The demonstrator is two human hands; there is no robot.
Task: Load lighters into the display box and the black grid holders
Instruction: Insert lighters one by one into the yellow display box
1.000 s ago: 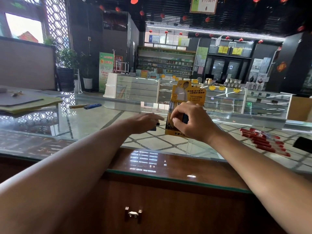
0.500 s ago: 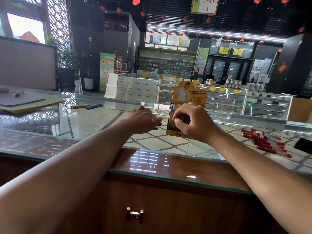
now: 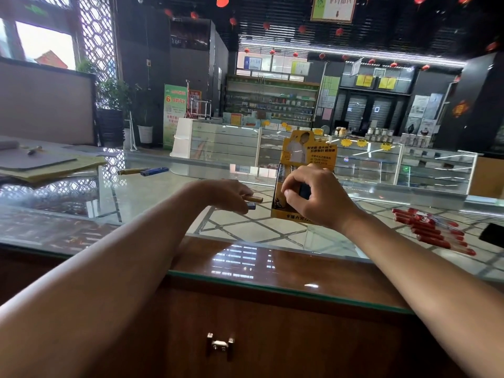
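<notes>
L hand over mid desk grips 2: gold lighter + blue lighter. R hand just beside, pinches 1 dark lighter at 1 upright yellow display box. Red lighters heaped nr right edge, count unclear. Far left: 2 loose lighters.

Bare tabletop lies open left of the display box (which stands upright), out to two loose lighters and stacked folders. To its right, a row of red lighters bars the way.
</notes>
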